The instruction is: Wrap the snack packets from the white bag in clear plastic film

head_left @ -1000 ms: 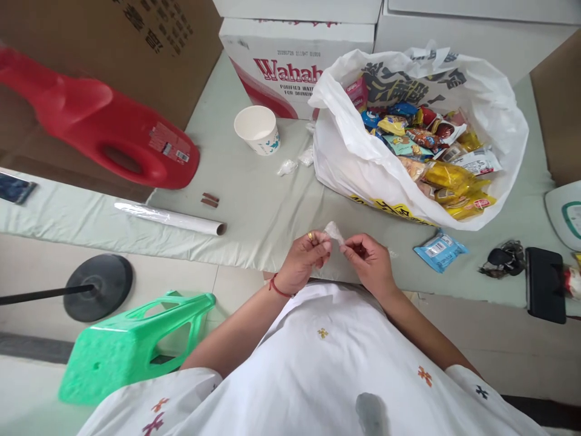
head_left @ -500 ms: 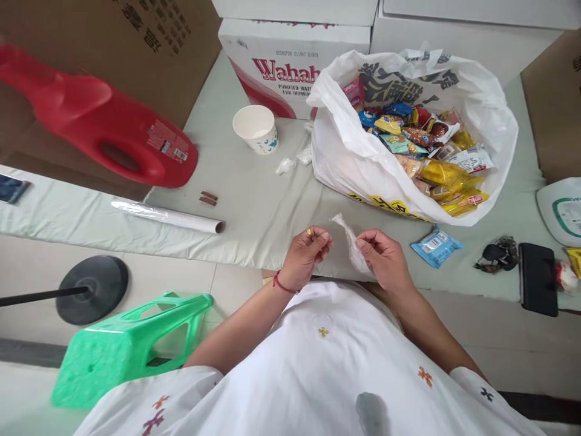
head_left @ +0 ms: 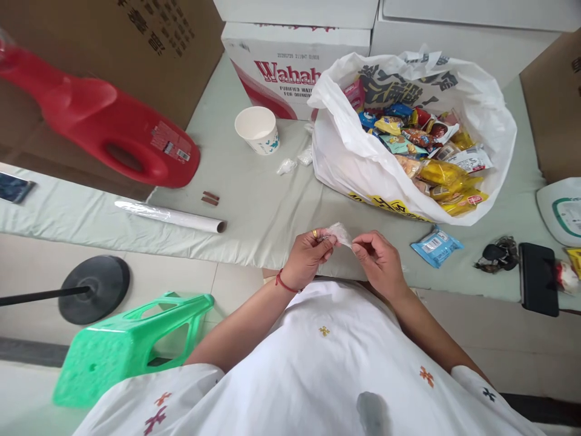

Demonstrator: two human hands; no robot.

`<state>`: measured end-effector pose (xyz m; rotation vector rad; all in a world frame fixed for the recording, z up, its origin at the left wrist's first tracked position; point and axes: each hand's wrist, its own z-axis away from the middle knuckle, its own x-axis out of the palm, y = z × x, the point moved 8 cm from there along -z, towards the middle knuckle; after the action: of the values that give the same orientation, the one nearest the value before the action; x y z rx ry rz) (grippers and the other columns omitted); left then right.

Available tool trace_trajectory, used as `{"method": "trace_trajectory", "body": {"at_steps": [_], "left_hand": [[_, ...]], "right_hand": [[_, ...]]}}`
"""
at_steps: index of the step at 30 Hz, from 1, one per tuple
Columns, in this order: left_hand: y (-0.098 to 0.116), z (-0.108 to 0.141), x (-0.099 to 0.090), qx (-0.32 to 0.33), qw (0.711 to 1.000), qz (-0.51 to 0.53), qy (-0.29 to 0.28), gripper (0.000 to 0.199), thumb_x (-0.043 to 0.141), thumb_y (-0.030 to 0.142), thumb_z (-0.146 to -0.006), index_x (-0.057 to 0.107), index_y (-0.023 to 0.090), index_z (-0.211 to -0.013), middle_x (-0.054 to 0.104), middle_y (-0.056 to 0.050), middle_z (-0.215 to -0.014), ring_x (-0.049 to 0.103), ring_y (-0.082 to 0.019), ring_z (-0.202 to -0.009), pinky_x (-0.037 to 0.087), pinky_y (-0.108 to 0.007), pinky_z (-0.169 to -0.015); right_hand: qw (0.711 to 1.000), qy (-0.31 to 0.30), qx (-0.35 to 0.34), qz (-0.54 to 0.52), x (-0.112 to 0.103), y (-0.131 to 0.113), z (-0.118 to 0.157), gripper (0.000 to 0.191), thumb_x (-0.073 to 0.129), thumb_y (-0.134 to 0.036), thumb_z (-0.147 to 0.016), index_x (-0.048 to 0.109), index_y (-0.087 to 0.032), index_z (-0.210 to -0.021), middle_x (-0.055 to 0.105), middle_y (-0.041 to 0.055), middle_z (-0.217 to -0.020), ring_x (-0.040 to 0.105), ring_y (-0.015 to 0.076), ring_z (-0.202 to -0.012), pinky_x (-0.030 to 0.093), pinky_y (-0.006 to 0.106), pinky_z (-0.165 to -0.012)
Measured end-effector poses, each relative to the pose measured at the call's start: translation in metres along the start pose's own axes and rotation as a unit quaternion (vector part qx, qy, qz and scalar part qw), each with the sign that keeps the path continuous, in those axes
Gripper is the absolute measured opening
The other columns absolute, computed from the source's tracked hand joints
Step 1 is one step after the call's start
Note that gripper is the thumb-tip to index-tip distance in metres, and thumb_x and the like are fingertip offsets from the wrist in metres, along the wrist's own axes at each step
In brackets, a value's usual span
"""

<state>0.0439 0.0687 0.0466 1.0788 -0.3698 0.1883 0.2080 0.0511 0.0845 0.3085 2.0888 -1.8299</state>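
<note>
A small crumpled piece of clear plastic film (head_left: 339, 232) is stretched between my two hands, just above the front part of the cloth-covered table (head_left: 254, 212). My left hand (head_left: 311, 257), with a ring and a red cord at the wrist, pinches one side of it. At the other end, the fingertips of my right hand (head_left: 380, 261) are closed on its thin tail. Beyond my hands lie more crumpled bits of clear plastic (head_left: 287, 166), beside a white paper cup (head_left: 256, 131). To the right of these stands a white plastic bag (head_left: 333, 145) full of wrapped snacks.
A film roll (head_left: 172, 218), two brown strips (head_left: 210, 198) and a red bottle (head_left: 149, 151) lie left. On the right are a blue packet (head_left: 437, 246), keys (head_left: 498, 254) and a black phone (head_left: 538, 278). Boxes (head_left: 295, 66) line the back; a green stool (head_left: 100, 357) stands below left.
The plastic film has gone from hanging in my right hand alone to being held by both hands. It has moved up and left and is now bunched at my left fingertips.
</note>
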Motion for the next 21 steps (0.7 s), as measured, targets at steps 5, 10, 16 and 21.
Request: {"method": "trace_trajectory", "body": {"at_steps": [5,10,16,21], "left_hand": [[0.003,0.002,0.003,0.036,0.996,-0.076,-0.008,0.042,0.091,0.054,-0.07,0.075,0.017,-0.077,0.059,0.003,-0.059,0.041,-0.006,-0.052,0.03,-0.023,-0.05],[0.01,0.007,0.006,0.078,0.984,-0.161,-0.016,0.042,0.087,0.058,-0.075,0.074,0.018,-0.072,0.053,0.004,-0.058,0.04,-0.008,-0.056,0.032,-0.025,-0.055],[-0.001,0.006,0.01,0.05,0.993,-0.105,-0.03,0.054,0.077,0.071,-0.08,0.062,0.019,-0.081,0.057,0.003,-0.064,0.048,-0.009,-0.056,0.035,-0.024,-0.052],[-0.003,0.001,0.014,0.022,0.997,-0.071,-0.03,0.056,0.079,0.069,-0.079,0.055,0.019,-0.074,0.06,0.002,-0.064,0.044,-0.006,-0.051,0.032,-0.023,-0.049]], "right_hand": [[0.999,0.01,-0.042,0.004,0.002,-0.016,-0.01,0.025,0.065,-0.048,-0.099,0.07,-0.026,-0.108,0.067,0.0064,-0.101,0.059,0.017,-0.077,0.053,0.034,-0.073],[1.0,0.002,-0.024,-0.011,0.008,-0.017,-0.019,0.027,0.062,-0.049,-0.101,0.072,-0.025,-0.095,0.069,0.0051,-0.092,0.062,0.0174,-0.078,0.053,0.032,-0.072],[0.996,0.078,-0.022,0.043,0.005,-0.017,-0.016,0.024,0.062,-0.042,-0.102,0.073,-0.026,-0.089,0.07,0.0053,-0.09,0.062,0.018,-0.075,0.052,0.033,-0.07],[0.996,0.074,0.04,-0.009,0.004,-0.003,-0.019,0.027,0.064,-0.048,-0.098,0.07,-0.024,-0.087,0.068,0.0052,-0.087,0.06,0.0182,-0.076,0.05,0.032,-0.068]]}}
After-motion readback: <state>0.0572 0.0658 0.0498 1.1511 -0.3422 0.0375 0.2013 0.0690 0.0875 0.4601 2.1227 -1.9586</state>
